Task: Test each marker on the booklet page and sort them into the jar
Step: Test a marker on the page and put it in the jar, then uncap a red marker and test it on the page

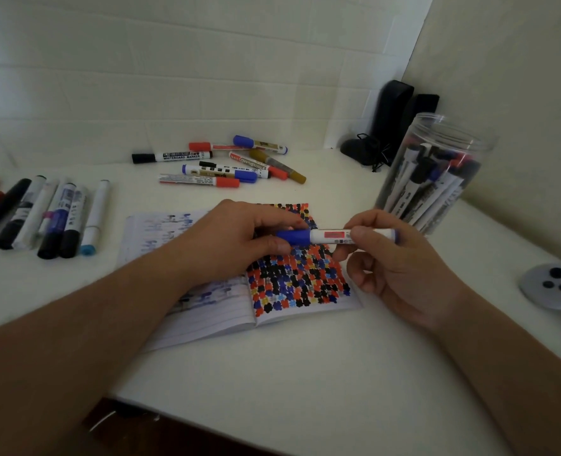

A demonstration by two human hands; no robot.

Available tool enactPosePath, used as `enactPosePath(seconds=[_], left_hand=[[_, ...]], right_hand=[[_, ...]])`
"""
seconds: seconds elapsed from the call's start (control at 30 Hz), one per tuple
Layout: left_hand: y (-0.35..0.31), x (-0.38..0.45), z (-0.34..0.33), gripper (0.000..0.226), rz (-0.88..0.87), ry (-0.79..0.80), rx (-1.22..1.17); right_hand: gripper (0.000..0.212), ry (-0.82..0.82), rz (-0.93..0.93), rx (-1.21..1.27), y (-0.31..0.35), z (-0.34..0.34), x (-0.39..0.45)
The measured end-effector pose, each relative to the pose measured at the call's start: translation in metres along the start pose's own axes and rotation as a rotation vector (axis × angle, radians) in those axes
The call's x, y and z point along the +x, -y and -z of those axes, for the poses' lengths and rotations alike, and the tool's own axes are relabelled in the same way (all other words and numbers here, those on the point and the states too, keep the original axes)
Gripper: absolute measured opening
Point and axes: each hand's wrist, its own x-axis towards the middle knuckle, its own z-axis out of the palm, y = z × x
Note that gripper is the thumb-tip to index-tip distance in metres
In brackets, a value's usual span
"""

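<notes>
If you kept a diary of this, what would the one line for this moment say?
stage: blue marker held over booklet | left hand: grips cap | right hand: holds barrel | jar: part filled

looks like a home desk corner, some kind of study or hobby nook tbh; plain white desk [305,363] pushed into a corner where pale panelled walls [141,93] meet; two small black speakers [400,116] tucked in the back with their cable [376,156], very bedroom-PC vibe; a lined booklet [272,291] lies open, full of coloured scribble marks; loose whiteboard markers [226,162] in a heap and another row [45,218] at the left; a clear plastic jar [436,172] stuffed with more; a grey gadget with round buttons [552,284] sits at the right edge; nothing industrial or shop-like
</notes>
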Motion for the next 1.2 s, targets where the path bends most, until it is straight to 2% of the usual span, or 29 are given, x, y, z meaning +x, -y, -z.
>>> enactPosePath(seconds=[0.1,0.37,0.43,0.57,0.67,0.73,0.8,0.9,1.0,1.07,1.13,1.2], left_hand=[[0.002,0.002,0.002,0.046,0.006,-0.002,-0.072],[0.005,0.005,0.003,0.047,-0.012,-0.066,-0.079],[0.003,0.005,0.003,0.049,-0.026,-0.088,-0.076],[0.002,0.002,-0.001,0.046,-0.072,-0.037,0.027],[0.001,0.004,-0.003,0.046,-0.058,-0.061,0.034],[-0.003,0.005,-0.004,0.05,-0.083,-0.07,0.093],[-0.004,0.005,-0.005,0.058,-0.096,-0.061,0.138],[0.001,0.006,-0.006,0.06,-0.053,-0.045,0.174],[0.008,0.008,-0.009,0.056,-0.025,-0.049,0.249],[0.008,0.006,-0.011,0.066,-0.015,-0.038,0.271],[0.009,0.006,-0.013,0.072,-0.017,-0.041,0.267],[0.01,0.007,-0.013,0.067,-0.019,-0.04,0.266]], right_hand=[[0.019,-0.053,0.021,-0.04,0.0,0.003,0.0],[0.025,-0.026,0.071,-0.196,-0.003,0.0,0.004],[0.024,-0.03,0.066,-0.197,-0.002,0.0,0.003],[0.016,-0.038,0.062,-0.219,-0.003,-0.001,0.002],[0.007,-0.16,0.061,-0.227,-0.002,-0.008,0.003],[0.005,-0.28,0.132,-0.281,0.002,-0.013,0.004],[0.02,-0.37,0.236,-0.322,0.012,-0.015,0.003],[0.039,-0.428,0.387,-0.319,0.048,-0.01,-0.008],[0.038,-0.494,0.534,-0.346,0.098,0.008,-0.021],[0.036,-0.574,0.658,-0.384,0.132,0.027,-0.025],[0.035,-0.682,0.746,-0.496,0.158,0.048,-0.022],[0.032,-0.766,0.748,-0.658,0.172,0.069,-0.014]])
